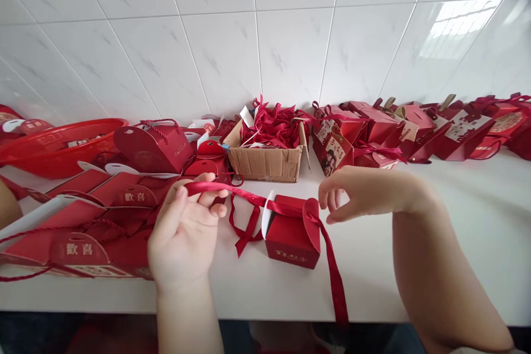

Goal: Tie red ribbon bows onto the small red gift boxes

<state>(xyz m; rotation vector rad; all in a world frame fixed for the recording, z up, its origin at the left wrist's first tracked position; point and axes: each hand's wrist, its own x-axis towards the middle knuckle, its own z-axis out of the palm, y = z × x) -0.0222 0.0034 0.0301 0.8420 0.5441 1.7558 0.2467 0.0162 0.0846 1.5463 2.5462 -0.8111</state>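
One small red box, standing upright on the white bench between the two hands, is shown partly dressed with a red ribbon. Done so far: the box is folded into shape, and the ribbon crosses its top and emerges at the rounded right flap, its free end hanging down past the bench's front edge. Apparently outstanding: the ribbon is slack, with no bow visible on it, and the pale inner face of the left flap stands exposed. The left hand pinches the other stretch of ribbon between thumb and fingers; the right hand, loosely curled with thumb and fingers apart, appears empty just beside the box. For comparison, a bow tops one box in the row at right. Behind, a cardboard carton holds many more loose ribbons, suggesting considerable work remains.
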